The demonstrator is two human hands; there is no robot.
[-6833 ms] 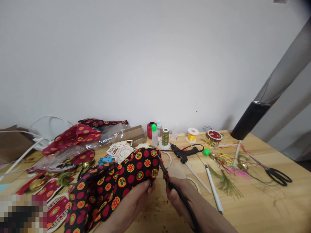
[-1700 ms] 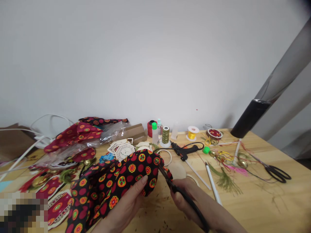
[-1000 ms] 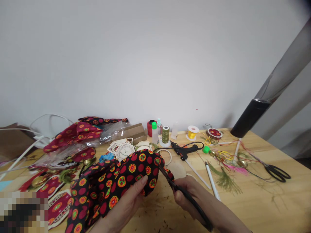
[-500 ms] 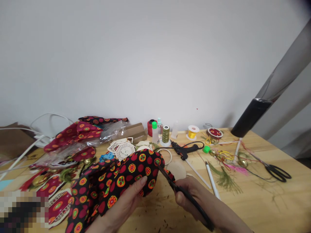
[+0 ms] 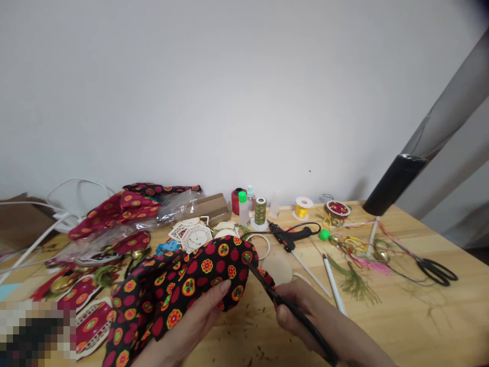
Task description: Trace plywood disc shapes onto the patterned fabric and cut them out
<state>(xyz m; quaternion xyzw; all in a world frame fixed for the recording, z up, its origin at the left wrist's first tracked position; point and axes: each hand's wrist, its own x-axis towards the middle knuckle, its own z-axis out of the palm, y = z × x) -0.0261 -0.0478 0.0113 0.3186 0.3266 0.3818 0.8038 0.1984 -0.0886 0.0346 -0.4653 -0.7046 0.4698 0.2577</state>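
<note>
My left hand (image 5: pixel 208 306) grips a black cloth (image 5: pixel 198 270) printed with red dots and orange flowers, thumb on top and the other fingers hidden beneath. Black scissors (image 5: pixel 294 308) are in my right hand (image 5: pixel 301 311), which is closed round their handles. The blades point up and left and meet the right edge of the cloth; whether they are fully closed on it I cannot make out. A small flap of the same cloth shows just right of the blades. Dark scraps lie on the wooden table (image 5: pixel 412 316) below.
Behind the hands stand a green thread spool (image 5: pixel 261 211), a green-capped bottle (image 5: pixel 243 209) and a black glue gun (image 5: pixel 292 235). A white pen (image 5: pixel 334 285) and a second pair of scissors (image 5: pixel 437 271) lie to the right. Patterned cloth in plastic (image 5: pixel 130 206) and several ornaments crowd the left.
Almost nothing differs. The cloth and my left hand have shifted very slightly to the left; the scissors stay at the cloth's edge.
</note>
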